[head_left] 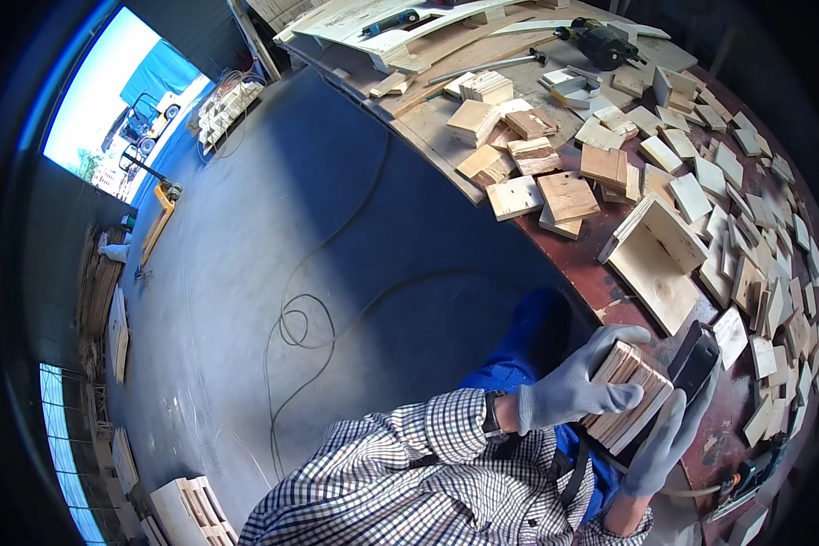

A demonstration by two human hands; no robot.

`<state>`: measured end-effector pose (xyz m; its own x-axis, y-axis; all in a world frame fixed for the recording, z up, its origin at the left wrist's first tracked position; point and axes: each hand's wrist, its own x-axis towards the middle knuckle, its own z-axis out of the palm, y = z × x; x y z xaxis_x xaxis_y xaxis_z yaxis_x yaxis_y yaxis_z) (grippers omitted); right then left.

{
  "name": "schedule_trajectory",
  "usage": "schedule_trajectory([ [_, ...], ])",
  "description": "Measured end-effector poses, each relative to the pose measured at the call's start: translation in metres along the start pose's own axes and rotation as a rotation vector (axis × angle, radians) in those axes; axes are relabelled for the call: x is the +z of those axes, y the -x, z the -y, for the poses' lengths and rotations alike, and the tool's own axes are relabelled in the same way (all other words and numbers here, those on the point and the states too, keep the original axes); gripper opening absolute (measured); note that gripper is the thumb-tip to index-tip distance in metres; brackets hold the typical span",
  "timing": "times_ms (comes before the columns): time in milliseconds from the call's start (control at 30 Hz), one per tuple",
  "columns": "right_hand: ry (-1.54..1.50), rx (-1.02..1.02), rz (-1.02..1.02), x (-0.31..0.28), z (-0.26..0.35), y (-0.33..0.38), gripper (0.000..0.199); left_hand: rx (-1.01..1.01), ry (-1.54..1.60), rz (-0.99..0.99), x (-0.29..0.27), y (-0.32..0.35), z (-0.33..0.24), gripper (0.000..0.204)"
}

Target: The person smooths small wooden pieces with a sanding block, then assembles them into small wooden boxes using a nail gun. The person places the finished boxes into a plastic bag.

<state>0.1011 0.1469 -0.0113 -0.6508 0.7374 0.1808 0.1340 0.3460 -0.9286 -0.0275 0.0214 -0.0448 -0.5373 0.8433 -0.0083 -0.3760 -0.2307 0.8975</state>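
Partly behind fingers [621,337]: wooden blocks [633,422]

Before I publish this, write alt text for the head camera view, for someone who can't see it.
A gloved left hand and right hand hold a stack of small wooden pieces with a black object beside it. Wooden blocks crowd a worn red tabletop at right; a cable loops across the floor at left.

No legible lettering or numbers anywhere.
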Motion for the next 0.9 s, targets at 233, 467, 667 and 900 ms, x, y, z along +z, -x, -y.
schedule_trajectory([
  [233,0.015,-0.14,0.067,-0.005,-0.003,0.023,0.072,-0.022,0.084,-0.042,-0.007,-0.001,0.002,0.092],
  [467,-0.084,0.003,0.042,-0.011,-0.004,0.014,0.07,0.037,-0.05,0.018,-0.003,-0.002,0.006,0.09],
  [667,-0.124,0.183,0.029,-0.006,-0.011,-0.007,0.075,0.041,-0.118,0.037,-0.003,-0.003,0.002,0.092],
  [900,0.047,-0.215,0.049,-0.004,-0.002,0.025,0.067,-0.053,0.117,-0.009,-0.002,0.0,-0.007,0.084],
])
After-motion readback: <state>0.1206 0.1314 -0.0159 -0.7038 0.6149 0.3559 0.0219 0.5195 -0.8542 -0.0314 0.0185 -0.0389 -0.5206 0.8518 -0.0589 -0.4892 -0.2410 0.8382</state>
